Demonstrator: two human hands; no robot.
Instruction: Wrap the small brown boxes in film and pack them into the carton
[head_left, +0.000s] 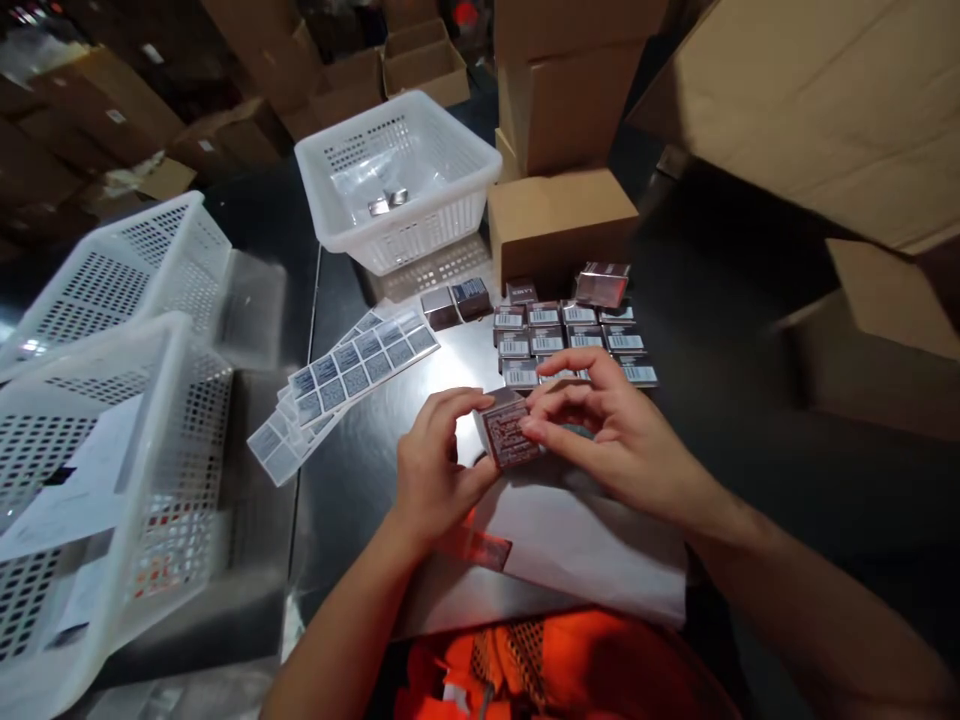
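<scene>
A small dark-red box point(508, 432) with printed text is held over the metal table point(375, 450). My left hand point(435, 465) grips its left side. My right hand point(607, 425) pinches its right edge with thumb and fingertips. Just behind lie rows of similar small boxes point(574, 340) with barcode labels facing up. Sheets of printed stickers point(352, 375) fan out to the left of my hands. A white sheet point(585, 550) lies under my wrists.
A white perforated basket point(397, 180) stands at the back centre with small shiny items inside. Two more white baskets point(112, 420) sit at the left, one holding papers. Cardboard boxes point(562, 220) stack behind and to the right. An orange mesh garment point(547, 665) is at the bottom.
</scene>
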